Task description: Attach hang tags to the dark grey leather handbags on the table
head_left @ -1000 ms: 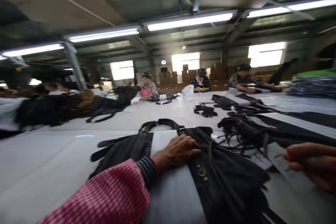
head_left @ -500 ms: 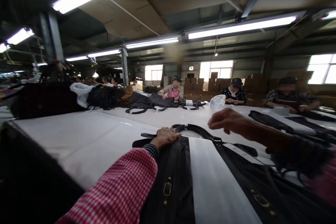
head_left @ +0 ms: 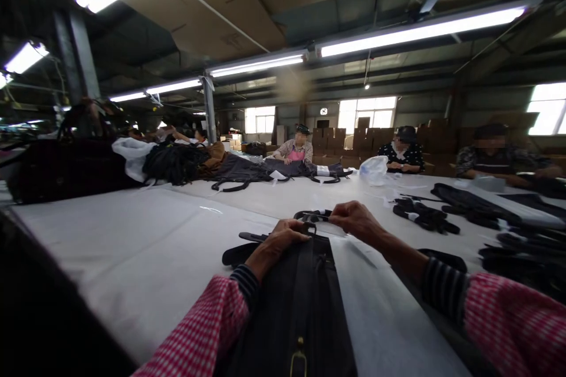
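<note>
A black bag [head_left: 283, 318] lies in front of me, with a gold-coloured buckle [head_left: 299, 362] on its front and a wide white sheet [head_left: 375, 300] along its right side. My left hand [head_left: 283, 240] is closed on the bag's top edge, by a small loop at the strap end. To its right, my right hand [head_left: 357, 221] pinches the bag's black handle [head_left: 309, 214], which arches just beyond the top edge. The fingertips of both hands are partly hidden. Dark tabs [head_left: 243, 253] stick out to the left beneath my left wrist.
The white table [head_left: 110, 247] stretches ahead, its left edge dropping off into shadow. Black straps and handles [head_left: 424, 215] lie at the right. Dark bags [head_left: 243, 169], a clear plastic bag [head_left: 374, 169] and a dark red bag [head_left: 71, 168] stand farther off. Several co-workers sit opposite.
My right hand has come down and left from above the table onto the handle. The white sheet and the bag have shifted, and my left hand has closed more tightly at the top edge.
</note>
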Demonstrator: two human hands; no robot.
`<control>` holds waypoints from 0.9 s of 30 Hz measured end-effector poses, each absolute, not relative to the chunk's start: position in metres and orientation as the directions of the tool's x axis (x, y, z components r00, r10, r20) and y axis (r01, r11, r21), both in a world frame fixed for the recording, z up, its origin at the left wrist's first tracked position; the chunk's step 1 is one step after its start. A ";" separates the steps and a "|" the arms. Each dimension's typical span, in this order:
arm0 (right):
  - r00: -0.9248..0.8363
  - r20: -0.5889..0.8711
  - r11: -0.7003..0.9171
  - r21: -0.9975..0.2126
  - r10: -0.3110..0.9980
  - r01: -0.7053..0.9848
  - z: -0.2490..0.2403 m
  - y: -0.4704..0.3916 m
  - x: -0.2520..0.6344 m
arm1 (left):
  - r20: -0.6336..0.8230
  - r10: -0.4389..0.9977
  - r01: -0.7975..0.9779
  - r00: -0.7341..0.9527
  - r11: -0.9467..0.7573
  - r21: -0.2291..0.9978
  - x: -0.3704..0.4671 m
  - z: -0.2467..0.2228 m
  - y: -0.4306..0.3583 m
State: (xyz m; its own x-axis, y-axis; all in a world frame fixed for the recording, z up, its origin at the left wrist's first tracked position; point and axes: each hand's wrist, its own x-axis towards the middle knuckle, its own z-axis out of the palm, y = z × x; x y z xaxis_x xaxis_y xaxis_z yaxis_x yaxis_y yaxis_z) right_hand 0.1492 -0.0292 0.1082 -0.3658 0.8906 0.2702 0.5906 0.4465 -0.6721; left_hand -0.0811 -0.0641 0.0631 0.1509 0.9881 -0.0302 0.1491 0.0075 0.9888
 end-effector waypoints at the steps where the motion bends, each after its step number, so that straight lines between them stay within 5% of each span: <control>1: -0.388 0.256 0.454 -0.659 0.885 0.599 0.113 -0.027 0.153 | -0.032 0.986 0.104 0.165 0.015 0.994 -0.082 0.063 -0.065; 9: -0.477 0.136 0.475 -0.506 0.868 0.720 0.132 -0.044 0.151 | -0.027 0.978 -0.070 0.207 0.042 0.997 -0.088 0.059 -0.062; 16: -0.412 0.241 0.470 -0.279 0.879 0.838 0.120 -0.061 0.125 | -0.009 0.976 -0.142 0.217 0.041 0.989 -0.092 0.054 -0.058; 27: -0.418 0.299 0.497 -0.276 0.858 0.823 0.103 -0.059 0.113 | 0.054 0.992 0.018 0.116 -0.056 0.998 -0.095 0.045 -0.049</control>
State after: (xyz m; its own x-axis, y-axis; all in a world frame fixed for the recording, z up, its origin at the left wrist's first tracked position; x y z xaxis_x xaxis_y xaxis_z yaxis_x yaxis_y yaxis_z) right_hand 0.1128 -0.0592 0.1028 -0.4185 0.8578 0.2986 0.8225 0.4973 -0.2759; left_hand -0.0949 -0.0487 0.0447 0.1157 0.9918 0.0538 0.0178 -0.0562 0.9983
